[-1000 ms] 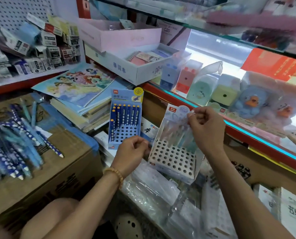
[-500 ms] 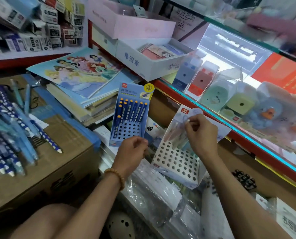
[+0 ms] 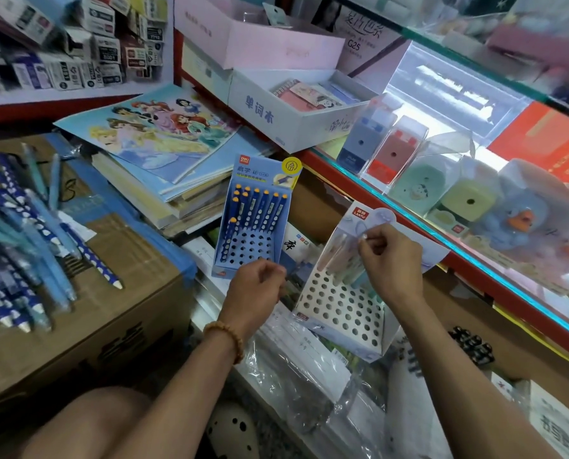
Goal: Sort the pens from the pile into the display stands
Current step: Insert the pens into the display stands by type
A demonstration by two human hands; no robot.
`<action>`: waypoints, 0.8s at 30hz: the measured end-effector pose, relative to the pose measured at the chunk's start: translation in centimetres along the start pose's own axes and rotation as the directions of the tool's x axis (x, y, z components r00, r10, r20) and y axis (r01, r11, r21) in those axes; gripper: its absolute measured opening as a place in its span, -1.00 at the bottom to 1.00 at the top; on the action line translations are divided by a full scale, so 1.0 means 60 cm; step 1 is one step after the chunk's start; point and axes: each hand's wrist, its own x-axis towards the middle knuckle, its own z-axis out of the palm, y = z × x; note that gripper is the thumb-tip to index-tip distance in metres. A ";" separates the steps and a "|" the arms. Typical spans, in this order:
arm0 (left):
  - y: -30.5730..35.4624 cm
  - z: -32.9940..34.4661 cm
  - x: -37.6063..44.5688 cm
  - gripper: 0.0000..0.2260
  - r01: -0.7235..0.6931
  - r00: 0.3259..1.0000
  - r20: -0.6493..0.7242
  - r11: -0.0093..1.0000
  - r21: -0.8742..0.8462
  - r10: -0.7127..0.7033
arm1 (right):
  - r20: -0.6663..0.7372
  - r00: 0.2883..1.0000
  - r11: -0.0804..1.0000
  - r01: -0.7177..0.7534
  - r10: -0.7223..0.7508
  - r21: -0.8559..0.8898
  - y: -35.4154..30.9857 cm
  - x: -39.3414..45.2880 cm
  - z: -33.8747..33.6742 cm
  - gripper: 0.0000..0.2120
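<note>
White stand: right hand pinches pastel pens; left hand curled.

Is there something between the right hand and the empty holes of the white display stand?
Nothing visible. The right hand is directly over the white perforated display stand, and its empty front holes are uncovered.

We look down on a crowded stationery shop corner. At left, a brown cardboard carton serves as a work surface beside a stack of picture books. A red-edged glass counter, lit along its rim by a cyan light strip, runs diagonally at right and carries boxed pencil sharpeners. Behind, open white and pink boxes and a shelf of small cartons fill the rear.
</note>
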 end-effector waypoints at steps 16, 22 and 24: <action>0.006 -0.010 -0.027 -0.85 -0.079 0.997 -0.017 0.994 0.078 0.081 | 0.073 0.996 0.995 -0.052 0.046 0.084 -0.043 -0.048 -0.019 -0.82; 0.042 -0.047 -0.078 -0.86 -0.135 0.986 -0.085 0.988 0.075 0.141 | 0.266 0.941 0.705 -0.333 0.209 0.626 -0.099 -0.101 -0.035 -0.91; 0.048 -0.072 -0.097 -0.86 -0.147 0.980 -0.128 0.987 0.064 0.155 | 0.297 0.933 0.637 -0.356 0.202 0.683 -0.115 -0.113 -0.031 -0.90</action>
